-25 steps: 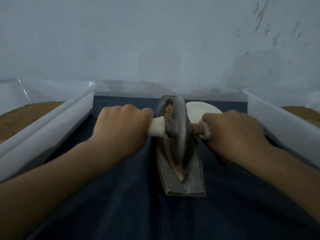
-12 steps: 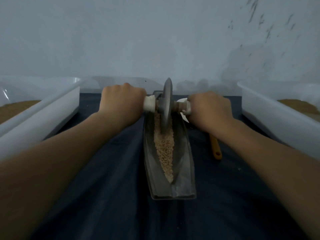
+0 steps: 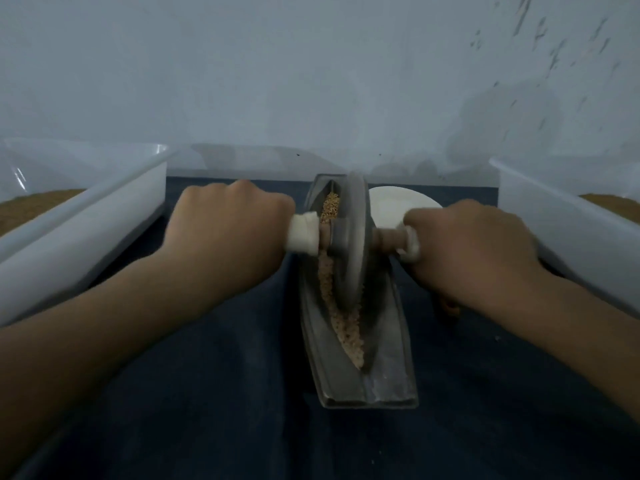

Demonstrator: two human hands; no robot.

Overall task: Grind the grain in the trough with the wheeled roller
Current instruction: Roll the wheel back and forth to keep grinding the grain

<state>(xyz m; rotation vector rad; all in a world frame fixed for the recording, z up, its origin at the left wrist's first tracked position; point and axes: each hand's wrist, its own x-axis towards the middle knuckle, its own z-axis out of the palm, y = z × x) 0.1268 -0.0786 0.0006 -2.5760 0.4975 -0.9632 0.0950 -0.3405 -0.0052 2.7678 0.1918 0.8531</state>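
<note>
Metal trough point(image 3: 384, 344) lengthwise, tan grain point(image 3: 348, 327) inside (crushed), roller point(image 3: 351, 237) upright mid-trough

Legend: no text, label, brand, number or sign can be read. The wheeled roller point(image 3: 350, 237) and the trough point(image 3: 391, 358) at centre show plain grey surfaces. The left bin point(image 3: 86, 244) at 9 o'clock and the right bin point(image 3: 554, 237) at 3 o'clock show plain white walls. The dark streaks point(image 3: 554, 46) on the wall point(image 3: 242, 81) at 1 o'clock are blurred marks, not characters.
</note>
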